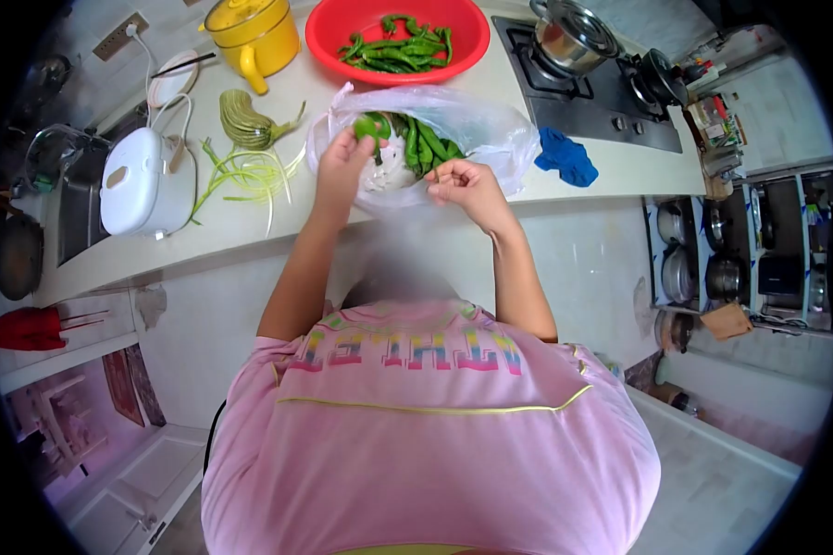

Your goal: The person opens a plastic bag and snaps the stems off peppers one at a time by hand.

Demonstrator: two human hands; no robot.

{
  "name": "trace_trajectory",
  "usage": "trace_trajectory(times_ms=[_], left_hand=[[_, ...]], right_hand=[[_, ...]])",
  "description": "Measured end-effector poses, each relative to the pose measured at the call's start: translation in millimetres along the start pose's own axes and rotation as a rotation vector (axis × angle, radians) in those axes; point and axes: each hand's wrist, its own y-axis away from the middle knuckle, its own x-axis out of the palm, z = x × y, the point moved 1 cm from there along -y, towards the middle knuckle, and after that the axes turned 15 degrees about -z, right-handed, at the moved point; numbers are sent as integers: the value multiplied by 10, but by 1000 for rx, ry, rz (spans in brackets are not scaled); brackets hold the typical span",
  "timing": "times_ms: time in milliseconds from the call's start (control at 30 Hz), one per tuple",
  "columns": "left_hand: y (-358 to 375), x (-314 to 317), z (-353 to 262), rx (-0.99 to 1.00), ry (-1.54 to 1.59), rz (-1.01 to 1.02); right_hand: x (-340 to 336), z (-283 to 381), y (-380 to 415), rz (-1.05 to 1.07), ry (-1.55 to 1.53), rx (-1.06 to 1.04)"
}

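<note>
My left hand (346, 155) is closed on a bright green pepper (371, 126) above the left side of a thin white plastic bag (504, 139). The bag lies open on the counter with several long green peppers (426, 148) inside. At the bag's near edge, my right hand (468, 188) has its fingertips pinched together. What they hold, if anything, is too small to make out. Beyond the bag stands a red basin (320, 42) containing several more green peppers (407, 54).
A yellow pot (261, 42), a striped gourd (242, 120), some pale green strips (254, 180) and a white appliance (143, 185) are on the left. Rightward lie a blue cloth (566, 157) and a gas stove (620, 120) with a steel pot (574, 39). The counter's front edge (222, 245) runs before me.
</note>
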Motion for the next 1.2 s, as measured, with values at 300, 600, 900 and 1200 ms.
trace_trajectory(times_ms=[300, 600, 900, 1200], left_hand=[[28, -376, -32, -202, 245, -235], [281, -396, 339, 425, -1097, 452], [556, -527, 391, 559, -1113, 630], [392, -677, 169, 112, -1102, 630]], right_hand=[[227, -358, 356, 312, 645, -259], [277, -641, 424, 455, 923, -78], [580, -388, -212, -30, 810, -423], [544, -594, -294, -238, 710, -359]])
